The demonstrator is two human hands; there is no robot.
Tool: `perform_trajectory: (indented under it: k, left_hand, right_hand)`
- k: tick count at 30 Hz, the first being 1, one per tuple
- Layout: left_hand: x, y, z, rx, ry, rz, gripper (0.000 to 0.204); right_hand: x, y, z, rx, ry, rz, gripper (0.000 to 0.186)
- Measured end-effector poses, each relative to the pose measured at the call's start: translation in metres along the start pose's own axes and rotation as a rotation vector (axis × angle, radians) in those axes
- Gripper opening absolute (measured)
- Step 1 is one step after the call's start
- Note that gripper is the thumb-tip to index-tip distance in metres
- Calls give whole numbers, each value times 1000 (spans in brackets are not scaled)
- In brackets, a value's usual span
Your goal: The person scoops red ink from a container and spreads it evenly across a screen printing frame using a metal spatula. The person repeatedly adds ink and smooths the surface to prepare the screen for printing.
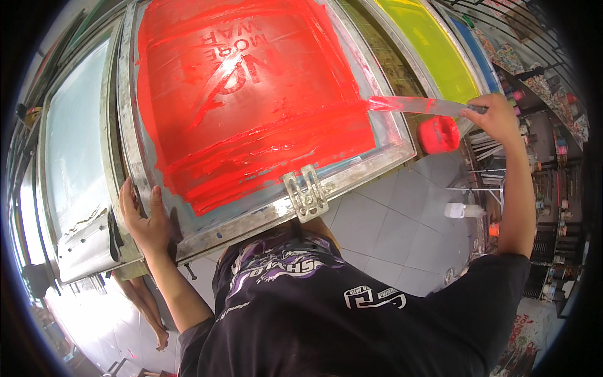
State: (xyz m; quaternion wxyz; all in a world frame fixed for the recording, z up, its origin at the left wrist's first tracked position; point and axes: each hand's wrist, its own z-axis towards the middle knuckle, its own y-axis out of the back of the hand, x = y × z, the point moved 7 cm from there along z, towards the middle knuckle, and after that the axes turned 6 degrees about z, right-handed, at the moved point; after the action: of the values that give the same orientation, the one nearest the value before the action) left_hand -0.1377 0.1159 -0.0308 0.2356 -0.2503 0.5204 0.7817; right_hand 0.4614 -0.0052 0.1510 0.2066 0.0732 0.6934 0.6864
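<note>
Jutting left, the spatula [414, 105] extends from the right grip [500, 119].

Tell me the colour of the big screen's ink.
Bright red ink, in the head view.

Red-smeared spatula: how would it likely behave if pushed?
The spatula would likely flex, since its blade looks long and thin. Its red smears probably make the far end slippery. It seems light: the right hand alone holds it.
</note>
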Motion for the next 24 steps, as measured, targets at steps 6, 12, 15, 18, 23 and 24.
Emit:
perform_trajectory:
  k: [6, 12, 15, 18, 23, 24]
  left_hand:
    - [1, 0, 2, 17, -59, 4, 55]
    - [-2, 0, 1, 17, -59, 24, 54]
    - [-5, 1, 1, 17, -65, 33, 54]
    - [-9, 1, 0, 6, -119, 30, 53]
    - [-27, -2, 7, 105, -278, 167, 54]
    - [-33, -2, 8, 141, -308, 187, 53]
  right_hand:
    - [-8, -9, 12, 80, -57, 26, 40]
    - [-15, -17, 25, 144, -79, 109, 41]
    - [-15, -18, 30, 156, -77, 105, 40]
    - [-17, -19, 35, 121, -16, 94, 39]
    - [2, -26, 42, 161, 53, 164, 38]
    - [8, -30, 45, 202, 52, 174, 37]
